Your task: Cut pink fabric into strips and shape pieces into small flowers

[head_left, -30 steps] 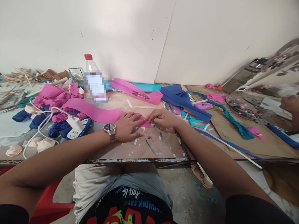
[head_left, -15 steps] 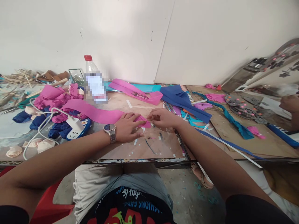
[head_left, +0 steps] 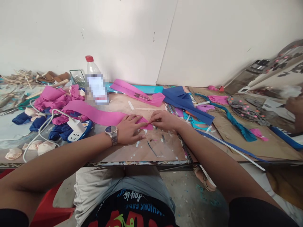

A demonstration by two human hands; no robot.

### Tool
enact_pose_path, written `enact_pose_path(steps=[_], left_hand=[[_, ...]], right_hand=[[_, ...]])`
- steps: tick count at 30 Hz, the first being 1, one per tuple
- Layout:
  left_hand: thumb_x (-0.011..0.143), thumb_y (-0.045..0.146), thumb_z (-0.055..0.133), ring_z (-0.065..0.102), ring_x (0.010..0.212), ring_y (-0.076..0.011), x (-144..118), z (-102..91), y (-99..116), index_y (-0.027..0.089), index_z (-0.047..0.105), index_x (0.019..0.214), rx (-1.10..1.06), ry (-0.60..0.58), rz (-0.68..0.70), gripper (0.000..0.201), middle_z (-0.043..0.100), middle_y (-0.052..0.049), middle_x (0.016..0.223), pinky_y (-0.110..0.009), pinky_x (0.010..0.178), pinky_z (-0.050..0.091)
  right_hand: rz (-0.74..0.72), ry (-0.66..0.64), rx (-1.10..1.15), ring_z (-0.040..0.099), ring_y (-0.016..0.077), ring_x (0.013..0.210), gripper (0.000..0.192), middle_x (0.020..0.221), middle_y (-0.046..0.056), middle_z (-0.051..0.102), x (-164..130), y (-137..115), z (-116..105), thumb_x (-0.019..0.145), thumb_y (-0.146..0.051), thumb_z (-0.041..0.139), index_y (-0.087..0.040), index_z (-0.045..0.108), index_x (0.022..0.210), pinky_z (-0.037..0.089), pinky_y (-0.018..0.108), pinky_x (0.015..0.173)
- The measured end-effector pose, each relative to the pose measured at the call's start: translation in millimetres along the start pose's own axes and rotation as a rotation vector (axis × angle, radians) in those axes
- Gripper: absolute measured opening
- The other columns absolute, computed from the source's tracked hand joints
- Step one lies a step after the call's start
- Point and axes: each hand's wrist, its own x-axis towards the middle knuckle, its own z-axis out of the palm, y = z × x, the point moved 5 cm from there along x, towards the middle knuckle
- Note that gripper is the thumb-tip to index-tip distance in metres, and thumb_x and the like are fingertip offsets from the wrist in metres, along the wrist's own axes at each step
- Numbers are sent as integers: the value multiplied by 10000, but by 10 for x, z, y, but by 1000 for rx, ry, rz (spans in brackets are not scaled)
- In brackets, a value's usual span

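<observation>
A long pink fabric strip (head_left: 101,114) runs across the tabletop from the left pile to my hands. My left hand (head_left: 130,129), with a watch on its wrist, lies flat on the strip near its right end, fingers stretched and spread. Just right of it, my right hand (head_left: 163,120) has its fingers bent together in a pinch on the folded end of the strip. The fingertips partly hide the fold. Behind them, thread snips (head_left: 142,96) rest on a second pink strip (head_left: 125,89).
Rolled fabric flowers (head_left: 50,97), a power strip (head_left: 80,131) with a white cable and a bottle (head_left: 92,66) with a blurred phone (head_left: 97,89) stand left. Blue fabric (head_left: 182,99) and a white stick (head_left: 236,151) lie right. Another person's hand (head_left: 293,104) shows at the far right.
My right hand's fingers have drawn slightly closer together at the strip's end. My left hand stays in place. The other person's hand at the far right has shifted a little.
</observation>
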Motion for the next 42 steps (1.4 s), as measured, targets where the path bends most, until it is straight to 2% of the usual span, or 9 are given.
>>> enact_pose_path(steps=[4, 9, 13, 17, 23, 27, 33, 36, 42], left_hand=[[898, 732, 402, 376, 1382, -396, -1, -2, -8, 334, 483, 1456, 4, -3, -7, 690, 403, -121, 1563, -593, 1073, 352], [890, 728, 429, 386, 1379, -388, -1, 11, -10, 310, 484, 1445, -15, 13, -6, 697, 418, -122, 1552, -584, 1079, 356], [903, 672, 475, 397, 1377, -353, 16, -40, -42, 228, 395, 1496, -93, 128, -32, 745, 443, -140, 1534, -548, 1103, 356], [948, 549, 474, 453, 1320, -325, 40, -171, -114, 176, 392, 1483, -171, 274, -70, 657, 514, -152, 1457, -518, 1094, 369], [989, 401, 426, 570, 1129, -262, 85, -275, -169, 207, 638, 1173, -247, 265, -49, 341, 679, -88, 1187, -464, 1030, 407], [963, 355, 481, 609, 973, -230, 93, -315, -190, 205, 662, 955, -287, 298, -73, 235, 713, -56, 987, -428, 958, 437], [959, 329, 494, 605, 944, -228, 79, -382, -180, 203, 663, 951, -293, 365, -108, 211, 718, -49, 958, -405, 912, 437], [969, 323, 486, 610, 930, -218, 68, -412, -147, 201, 660, 951, -271, 395, -97, 214, 718, -46, 954, -403, 926, 428], [965, 326, 498, 614, 932, -222, 49, -430, -113, 197, 660, 944, -224, 406, -83, 209, 722, -51, 946, -413, 944, 421]], right_hand=[[-4, 4, 1, 653, 169, 808, 150, 895, 59, 721, 4, -20, -5, 859, -191, 629, -184, 776, 889, 486, 277, 756], [98, 15, 44, 628, 161, 726, 167, 842, 47, 726, -12, 15, 0, 874, -248, 605, -176, 745, 931, 466, 262, 673], [155, 27, 90, 603, 140, 664, 213, 793, 22, 722, -22, 5, 2, 911, -295, 567, -173, 723, 990, 448, 245, 636], [108, 34, 72, 647, 161, 780, 204, 921, 39, 758, -13, -119, -39, 908, -300, 585, -194, 737, 992, 472, 260, 715], [-59, 36, 65, 685, 188, 916, 206, 1002, 63, 758, -15, -388, -124, 941, -271, 569, -216, 744, 1034, 507, 297, 826], [-69, 35, 46, 682, 191, 939, 196, 1011, 63, 759, -34, -447, -149, 949, -272, 566, -219, 738, 1026, 507, 302, 842], [50, 139, 146, 645, 155, 790, 242, 975, 60, 740, -45, -433, -144, 974, -369, 533, -192, 679, 1052, 491, 263, 721], [106, 183, 189, 640, 150, 760, 340, 939, 60, 728, -21, -430, -72, 922, -459, 620, -179, 659, 1110, 480, 243, 670], [111, 183, 81, 549, 122, 649, 236, 743, 10, 684, 35, -434, 32, 932, -367, 590, -173, 714, 882, 414, 243, 633]])
